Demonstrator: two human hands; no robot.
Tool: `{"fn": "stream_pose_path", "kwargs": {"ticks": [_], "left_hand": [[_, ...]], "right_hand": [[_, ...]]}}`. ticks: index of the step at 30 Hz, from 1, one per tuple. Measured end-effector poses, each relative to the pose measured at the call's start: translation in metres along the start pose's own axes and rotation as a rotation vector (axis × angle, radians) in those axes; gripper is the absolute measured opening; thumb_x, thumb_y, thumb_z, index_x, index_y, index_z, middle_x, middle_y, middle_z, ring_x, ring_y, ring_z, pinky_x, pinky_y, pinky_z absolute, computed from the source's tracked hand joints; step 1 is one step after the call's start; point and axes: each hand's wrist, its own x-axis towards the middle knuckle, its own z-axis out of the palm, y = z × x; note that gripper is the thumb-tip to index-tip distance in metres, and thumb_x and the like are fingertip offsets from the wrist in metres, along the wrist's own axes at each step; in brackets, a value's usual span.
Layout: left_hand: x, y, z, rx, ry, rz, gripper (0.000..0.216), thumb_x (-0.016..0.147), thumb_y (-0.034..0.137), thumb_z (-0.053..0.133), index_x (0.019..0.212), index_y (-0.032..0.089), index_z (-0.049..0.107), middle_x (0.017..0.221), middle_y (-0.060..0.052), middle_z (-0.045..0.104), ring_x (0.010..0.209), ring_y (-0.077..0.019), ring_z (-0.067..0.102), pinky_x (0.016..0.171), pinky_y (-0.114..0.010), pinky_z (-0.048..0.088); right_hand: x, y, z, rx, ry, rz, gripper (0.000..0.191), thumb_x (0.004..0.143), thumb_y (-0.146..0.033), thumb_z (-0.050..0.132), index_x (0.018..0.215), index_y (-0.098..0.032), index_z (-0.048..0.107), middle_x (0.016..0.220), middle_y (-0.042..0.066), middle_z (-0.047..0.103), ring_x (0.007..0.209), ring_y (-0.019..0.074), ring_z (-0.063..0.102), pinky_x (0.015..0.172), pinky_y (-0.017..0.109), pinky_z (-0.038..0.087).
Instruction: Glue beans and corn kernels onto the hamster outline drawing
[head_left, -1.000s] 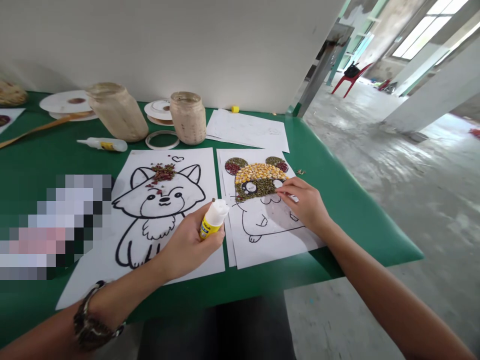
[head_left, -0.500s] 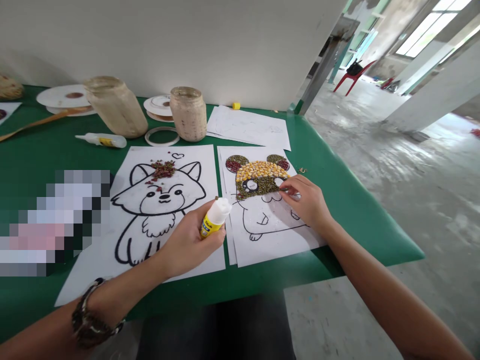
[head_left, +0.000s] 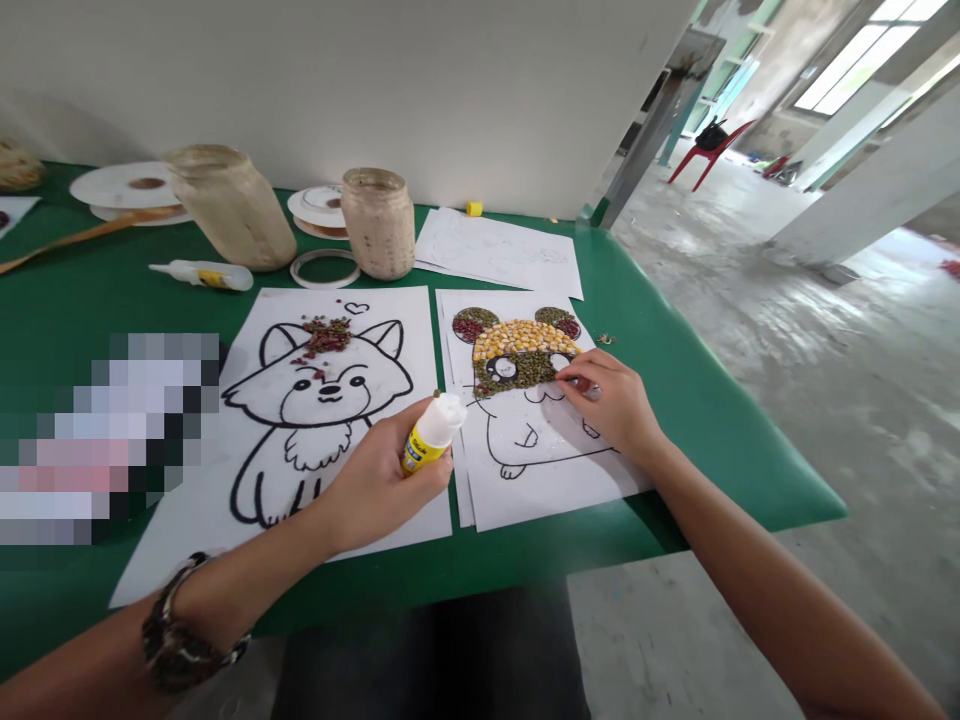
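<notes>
My left hand is wrapped round a small glue bottle with a yellow label, held tilted over the gap between two sheets. My right hand rests on the right sheet, a bear outline whose head is filled with yellow, green and red seeds. Its fingertips are pinched at the lower right edge of the seed patch; what they hold is too small to make out. The left sheet shows a fox-like outline with a small heap of red seeds on its forehead.
On the green table stand two jars, tape rolls, a ring, a second glue bottle and spare sheets at the back. A blurred patch lies at the left. The table's edge drops off at the right to a concrete floor.
My right hand's fingertips have shifted slightly along the lower edge of the seed patch. The left hand keeps the glue bottle in much the same place.
</notes>
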Motion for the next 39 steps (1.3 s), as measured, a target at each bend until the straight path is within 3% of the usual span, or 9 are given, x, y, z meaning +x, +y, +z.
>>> {"fn": "stream_pose_path", "kwargs": {"ticks": [9,14,19,28,39], "left_hand": [[-0.001,0.0005,-0.0003,0.036,0.005,-0.017,0.006,0.07,0.018,0.044,0.066,0.02,0.041,0.05,0.009,0.037,0.042,-0.0059,0.035,0.039,-0.017,0.033],[-0.0011,0.002,-0.0008,0.037,-0.003,-0.028,0.005,0.071,0.02,0.044,0.067,0.02,0.041,0.049,0.009,0.036,0.041,-0.0065,0.036,0.04,-0.018,0.033],[0.0004,0.0028,-0.0003,0.036,-0.005,-0.036,0.006,0.07,0.019,0.044,0.066,0.02,0.04,0.05,0.009,0.037,0.042,-0.0068,0.036,0.041,-0.018,0.032],[0.0007,0.0033,0.0,-0.004,-0.014,-0.008,0.005,0.066,0.017,0.042,0.064,0.02,0.04,0.051,0.009,0.035,0.043,-0.0065,0.035,0.041,-0.018,0.031],[0.0015,0.003,-0.0004,0.002,-0.016,-0.021,0.005,0.065,0.018,0.042,0.063,0.021,0.039,0.05,0.008,0.036,0.043,-0.0067,0.036,0.041,-0.019,0.031]], "right_hand": [[0.0016,-0.0016,0.0001,0.035,-0.008,0.031,0.01,0.076,-0.019,0.053,0.068,-0.018,0.06,0.075,0.003,0.059,0.054,0.0095,0.051,0.058,0.027,0.047],[0.0026,0.0004,-0.0018,0.103,0.053,0.115,0.01,0.075,-0.019,0.051,0.069,-0.02,0.059,0.072,0.003,0.06,0.054,0.0105,0.052,0.054,0.027,0.047],[0.0021,0.0023,-0.002,0.163,0.021,0.175,0.008,0.073,-0.022,0.054,0.073,-0.018,0.061,0.07,0.002,0.059,0.053,0.01,0.051,0.053,0.026,0.047],[0.0006,0.0027,-0.0023,0.058,0.009,0.073,0.017,0.079,-0.019,0.048,0.076,-0.02,0.065,0.076,0.003,0.061,0.052,0.0097,0.051,0.056,0.028,0.047],[-0.0005,0.0013,-0.0024,0.063,0.022,0.078,0.015,0.078,-0.02,0.048,0.079,-0.021,0.064,0.074,0.003,0.06,0.053,0.0113,0.052,0.057,0.029,0.047]]}}
